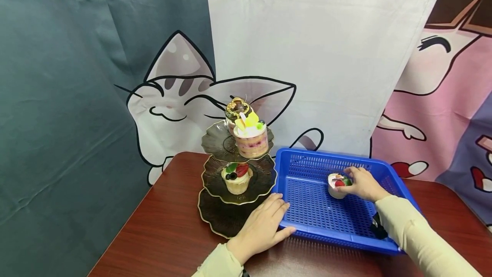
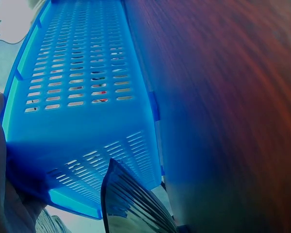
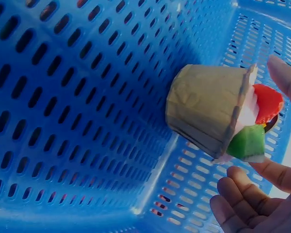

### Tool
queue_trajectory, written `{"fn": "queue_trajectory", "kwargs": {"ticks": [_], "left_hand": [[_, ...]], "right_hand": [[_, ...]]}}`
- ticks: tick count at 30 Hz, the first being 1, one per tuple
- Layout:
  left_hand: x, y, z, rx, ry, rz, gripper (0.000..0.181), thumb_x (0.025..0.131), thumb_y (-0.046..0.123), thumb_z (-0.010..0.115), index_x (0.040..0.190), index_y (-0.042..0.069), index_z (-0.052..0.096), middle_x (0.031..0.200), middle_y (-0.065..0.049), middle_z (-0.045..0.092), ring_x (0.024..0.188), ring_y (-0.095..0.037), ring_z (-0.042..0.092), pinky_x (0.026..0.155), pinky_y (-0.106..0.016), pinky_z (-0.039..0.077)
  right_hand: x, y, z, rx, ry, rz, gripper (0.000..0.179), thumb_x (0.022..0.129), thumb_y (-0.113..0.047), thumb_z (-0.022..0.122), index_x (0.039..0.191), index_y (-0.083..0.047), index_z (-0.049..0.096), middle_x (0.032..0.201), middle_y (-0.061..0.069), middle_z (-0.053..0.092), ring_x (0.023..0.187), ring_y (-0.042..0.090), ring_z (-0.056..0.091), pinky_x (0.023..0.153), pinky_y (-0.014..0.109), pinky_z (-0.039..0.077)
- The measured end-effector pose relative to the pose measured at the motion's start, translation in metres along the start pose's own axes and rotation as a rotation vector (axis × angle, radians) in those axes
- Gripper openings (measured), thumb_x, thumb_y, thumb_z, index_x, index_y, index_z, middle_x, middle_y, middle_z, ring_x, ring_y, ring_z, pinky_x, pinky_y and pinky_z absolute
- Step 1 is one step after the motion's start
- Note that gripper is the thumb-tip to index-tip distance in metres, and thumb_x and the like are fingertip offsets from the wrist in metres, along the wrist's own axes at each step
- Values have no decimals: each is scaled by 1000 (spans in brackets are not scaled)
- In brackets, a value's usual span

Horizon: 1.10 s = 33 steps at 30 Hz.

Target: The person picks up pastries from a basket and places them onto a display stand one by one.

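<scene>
A small cupcake in a pale paper cup (image 3: pixel 206 104), topped with a red strawberry (image 3: pixel 268 103) and a green fruit piece (image 3: pixel 248 142), stands inside the blue plastic basket (image 1: pixel 326 227). My right hand (image 1: pixel 363 184) reaches over the basket to this cupcake. In the right wrist view its thumb and fingers (image 3: pixel 242 201) spread around the topping, the thumb apart from the strawberry and a fingertip right at the green piece. My left hand (image 1: pixel 263 225) rests on the basket's near left corner with fingers extended, beside the tiered stand (image 1: pixel 219 217).
Two dessert cups, one with yellow fruit (image 1: pixel 251 142) and one with chocolate topping (image 1: pixel 237 108), stand on the upper tier. A cupcake with berries (image 1: pixel 236 179) sits on the middle tier. Behind the reddish wooden table (image 1: pixel 142 230) hangs a cartoon-cat curtain (image 1: pixel 288 33).
</scene>
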<state>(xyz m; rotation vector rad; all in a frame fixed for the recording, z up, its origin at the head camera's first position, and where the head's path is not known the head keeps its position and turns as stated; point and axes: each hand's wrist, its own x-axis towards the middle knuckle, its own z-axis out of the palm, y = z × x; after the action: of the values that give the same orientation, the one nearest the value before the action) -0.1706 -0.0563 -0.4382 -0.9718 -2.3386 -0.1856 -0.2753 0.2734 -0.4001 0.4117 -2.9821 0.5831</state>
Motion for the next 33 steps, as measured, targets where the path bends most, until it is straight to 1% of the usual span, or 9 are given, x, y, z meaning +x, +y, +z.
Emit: {"fn": "queue_trajectory", "kwargs": {"ticks": [9,15,20,25,33], "left_hand": [[-1,0,1,-5,-4,-2,54,90,55,56,122,12,63,122,1,63,130,-17,50,114,-27,37],[0,-1,2,-5,0,4,53,90,54,56,122,12,63,120,1,64,129,-16,51,115,-27,36],[0,-1,2,0,5,9,53,90,54,57,121,11,64,119,-1,65,129,-17,51,115,-27,36],[1,-1,1,4,1,10,54,90,54,57,121,11,64,120,0,65,129,-17,51,114,-27,36],[1,-1,1,-2,-4,3,53,90,54,57,121,12,63,120,0,65,130,-17,50,115,-27,36]], "right_hand": [[2,5,6,-3,-23,-8,73,70,-35,82,113,17,54,93,26,60,87,36,55,77,53,49],[3,8,9,-11,-21,-28,71,69,-35,83,109,17,56,89,21,60,84,30,53,72,43,50],[4,11,12,-26,-27,-43,70,68,-35,83,107,18,57,88,20,61,83,28,53,70,38,49],[4,14,13,-25,-49,-33,70,68,-36,82,107,17,57,86,18,60,81,27,53,69,36,48],[4,15,14,-12,-55,-23,66,69,-33,81,106,16,57,87,19,60,80,26,55,70,37,48]]}}
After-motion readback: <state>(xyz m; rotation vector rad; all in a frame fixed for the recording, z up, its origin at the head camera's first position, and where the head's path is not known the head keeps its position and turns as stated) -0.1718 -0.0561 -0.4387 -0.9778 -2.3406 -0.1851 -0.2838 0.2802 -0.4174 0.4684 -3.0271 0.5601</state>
